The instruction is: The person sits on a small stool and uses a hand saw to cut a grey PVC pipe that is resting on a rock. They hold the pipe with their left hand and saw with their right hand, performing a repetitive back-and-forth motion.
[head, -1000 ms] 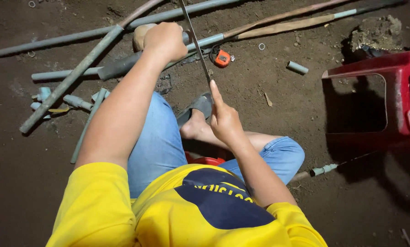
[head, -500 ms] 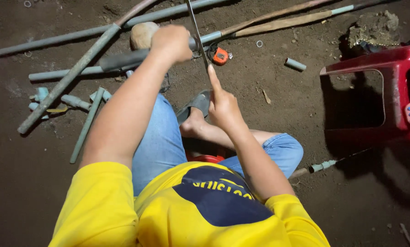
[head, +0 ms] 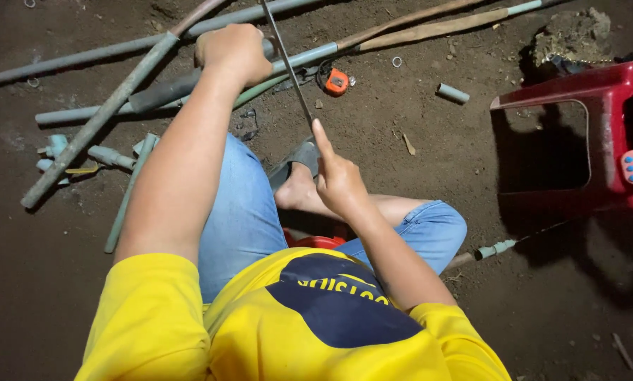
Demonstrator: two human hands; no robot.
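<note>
Left hand (head: 233, 53) was wrapped tight round the grey pipe (head: 189, 81) on the dirt floor (head: 415, 113), w/ right hand (head: 339, 180) pinching the thin saw blade (head: 288, 67) across it; pipe looked light, stiff, prob slippery; blade bendy, so best held near its end.

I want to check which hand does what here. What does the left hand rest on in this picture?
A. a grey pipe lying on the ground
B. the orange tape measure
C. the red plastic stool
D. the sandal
A: the left hand is closed over a grey pipe on the dirt, while the right hand holds the thin saw blade; the tape measure and red stool lie untouched.
</note>
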